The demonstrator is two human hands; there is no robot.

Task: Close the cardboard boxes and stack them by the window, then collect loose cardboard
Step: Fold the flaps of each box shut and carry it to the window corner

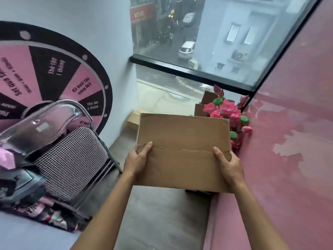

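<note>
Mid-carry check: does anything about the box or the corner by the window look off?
The cardboard box held by the left hand and right hand has a slightly uneven flap seam. The pink wall has peeling paint patches. Artificial flowers crowd the corner, partly blocking other cardboard there.

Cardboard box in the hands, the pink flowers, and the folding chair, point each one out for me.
cardboard box (183, 141): head view, middle of its closed top flaps.
pink flowers (227, 108): head view, a bloom beside the pink wall.
folding chair (72, 159): head view, checked seat cushion.
</note>
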